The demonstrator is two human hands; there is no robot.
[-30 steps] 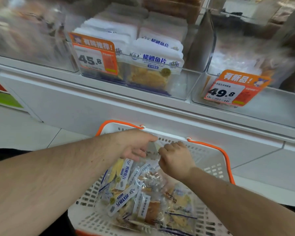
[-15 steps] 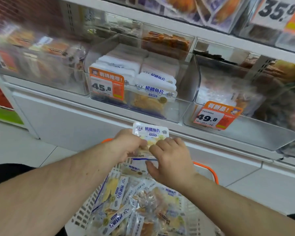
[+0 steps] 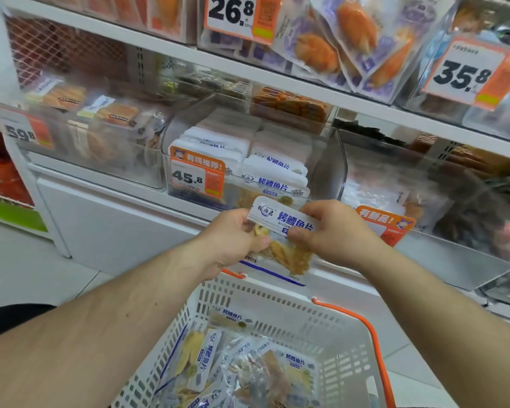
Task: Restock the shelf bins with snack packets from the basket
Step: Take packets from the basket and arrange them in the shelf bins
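Head view, centre of frame
Held packet: one snack packet [image 3: 280, 231] with a white header and blue lettering is held upright between both hands, above the far rim of the basket and in front of the clear bin tagged 45.8.
Left hand: the left hand [image 3: 236, 240] is closed on the packet's left edge, thumb laid across the front, fingers curled behind.
Right hand: the right hand [image 3: 333, 231] is closed on the packet's right side, thumb pressed on the clear lower part, fingers wrapped over the header.

Head view, lower frame
Basket: a white perforated basket [image 3: 336, 328] with orange handles is seen at bottom centre.
Basket contents: more packets of the same kind [image 3: 248, 366] are piled loosely inside, lying at mixed angles.

Head view, middle band
Target bin: a clear shelf bin [image 3: 326, 169] is stocked with rows of matching white-topped packets standing on edge.
Price tag: an orange tag reading 45.8 [image 3: 196, 173] is fixed to the bin's front left.
Neighbour bin: to the right, a clear bin carries an orange tag [image 3: 386, 228], partly hidden by the right hand.

Head view, upper frame
Upper shelf: tags reading 26.8 [image 3: 236, 16] and 35.8 [image 3: 468, 72] are seen in front of orange snack packs.
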